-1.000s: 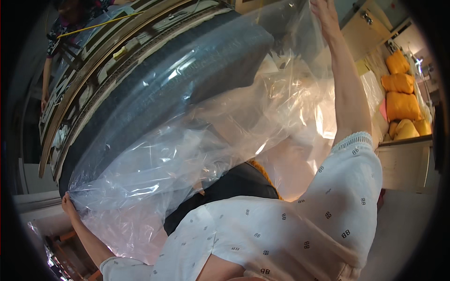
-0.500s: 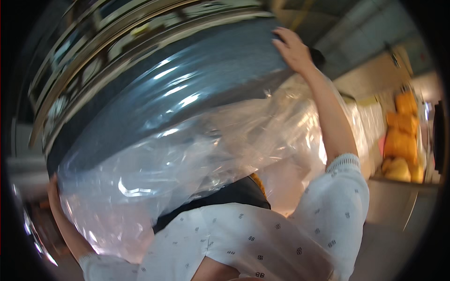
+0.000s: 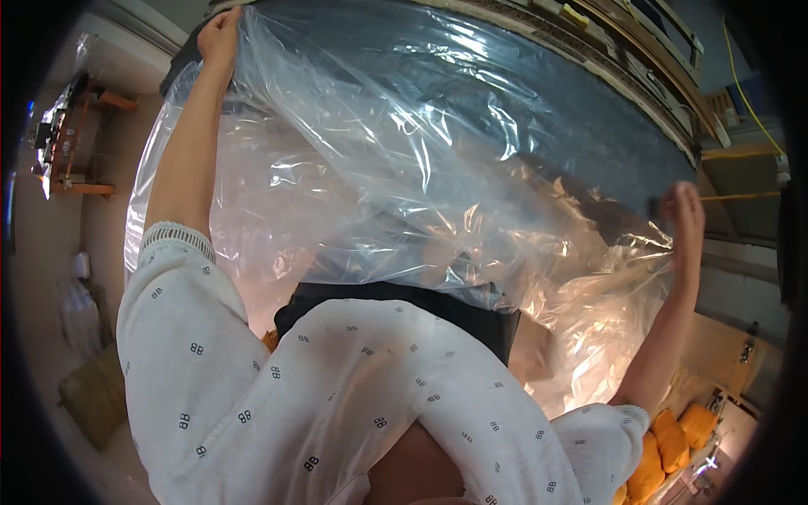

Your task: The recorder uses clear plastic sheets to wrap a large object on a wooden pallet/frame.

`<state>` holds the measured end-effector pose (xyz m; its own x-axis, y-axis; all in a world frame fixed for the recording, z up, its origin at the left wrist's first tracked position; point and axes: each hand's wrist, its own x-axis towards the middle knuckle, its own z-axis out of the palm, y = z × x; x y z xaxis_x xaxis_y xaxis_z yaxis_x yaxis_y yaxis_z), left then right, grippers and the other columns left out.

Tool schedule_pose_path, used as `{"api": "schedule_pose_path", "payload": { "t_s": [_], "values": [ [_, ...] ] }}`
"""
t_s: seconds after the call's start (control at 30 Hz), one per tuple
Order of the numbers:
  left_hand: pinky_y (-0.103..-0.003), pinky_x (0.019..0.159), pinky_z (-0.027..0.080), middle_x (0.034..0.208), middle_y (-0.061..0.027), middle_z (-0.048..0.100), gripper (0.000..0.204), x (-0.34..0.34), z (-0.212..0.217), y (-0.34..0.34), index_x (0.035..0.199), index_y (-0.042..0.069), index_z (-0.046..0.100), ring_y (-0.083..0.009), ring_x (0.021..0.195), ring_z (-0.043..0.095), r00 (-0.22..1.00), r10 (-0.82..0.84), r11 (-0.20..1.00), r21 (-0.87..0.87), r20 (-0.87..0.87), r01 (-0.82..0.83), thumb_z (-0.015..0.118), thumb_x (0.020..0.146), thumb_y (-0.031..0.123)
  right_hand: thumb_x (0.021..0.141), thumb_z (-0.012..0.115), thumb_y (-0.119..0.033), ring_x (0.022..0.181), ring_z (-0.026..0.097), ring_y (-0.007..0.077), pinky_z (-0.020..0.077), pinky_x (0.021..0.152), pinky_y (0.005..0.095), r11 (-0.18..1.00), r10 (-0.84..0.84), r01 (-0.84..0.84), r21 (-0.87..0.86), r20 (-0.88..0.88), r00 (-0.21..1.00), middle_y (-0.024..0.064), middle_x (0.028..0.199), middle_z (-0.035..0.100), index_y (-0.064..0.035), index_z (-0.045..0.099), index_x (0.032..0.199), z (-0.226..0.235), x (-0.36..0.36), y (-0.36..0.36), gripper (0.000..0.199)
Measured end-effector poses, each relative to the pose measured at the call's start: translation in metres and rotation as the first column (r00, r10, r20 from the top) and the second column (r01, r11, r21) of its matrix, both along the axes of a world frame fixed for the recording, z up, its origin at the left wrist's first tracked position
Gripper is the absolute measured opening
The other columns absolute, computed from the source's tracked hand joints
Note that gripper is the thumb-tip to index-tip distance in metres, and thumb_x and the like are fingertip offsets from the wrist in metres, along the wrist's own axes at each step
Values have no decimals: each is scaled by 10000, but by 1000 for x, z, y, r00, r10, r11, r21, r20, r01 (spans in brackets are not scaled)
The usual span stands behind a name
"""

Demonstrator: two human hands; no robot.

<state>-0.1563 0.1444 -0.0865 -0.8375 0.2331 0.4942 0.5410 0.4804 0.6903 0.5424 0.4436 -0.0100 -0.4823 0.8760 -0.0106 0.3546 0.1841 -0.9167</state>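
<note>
A large clear plastic sheet [image 3: 362,168], wrinkled and shiny, spreads in front of me over a long dark grey surface [image 3: 581,126] and hangs down to my waist. At the far left, my left hand [image 3: 220,35] is closed on the sheet's edge, by the corner of the dark surface. Folds in the plastic fan out from that grip. My right hand [image 3: 683,210] is at the right end of the dark surface, somewhat blurred. Its fingers are curled in at the sheet's edge, and their tips are partly hidden.
Long wooden and metal rails [image 3: 631,50] run behind the dark surface. Yellow cords [image 3: 745,93] hang at the far right. Orange bundles [image 3: 669,446] lie at the lower right. On the left are an orange-brown rack [image 3: 80,160] and an olive cushion-like object [image 3: 93,396].
My view has turned, and the dark surface now slants down to the right. My left hand shows closed at the sheet's far left corner. The right hand's fingers, spread before, are now curled.
</note>
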Motion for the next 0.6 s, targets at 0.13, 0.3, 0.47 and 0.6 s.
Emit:
{"api": "schedule_pose_path", "payload": {
  "t_s": [0.13,0.3,0.47,0.6],
  "values": [
    [-280,816,426,968,-68,659,411,13,-1,27,1011,100,674,-176,898,588,995,-70,997,48,71,67,619,791,442,876,512,-159,763,622,170,503,715,274,447,569,-460,-767,-153,808,96,848,625,33,601,931,-18,-14,-126,218],
    [-261,823,430,969,-67,669,421,-21,-10,17,966,62,690,-156,908,597,996,-73,997,31,48,71,650,763,429,921,493,-264,742,582,111,479,686,234,341,714,-320,-884,22,700,60,866,626,-14,540,1153,-94,-6,-210,344],
    [-266,847,416,992,-81,663,456,-27,-8,16,985,47,678,-180,935,593,990,-137,990,-20,13,138,617,780,451,905,508,-223,759,545,109,466,703,237,620,198,-299,-725,-224,954,65,958,566,-41,428,1280,-89,-25,-236,424],
    [-271,843,416,982,-69,669,394,-8,-1,18,970,73,687,-194,935,603,991,-132,990,-45,-22,131,595,806,420,866,547,-201,837,533,109,445,778,252,900,-81,-161,-404,-519,851,53,1064,535,-64,446,1266,-65,-37,-228,435]
  ]
}}
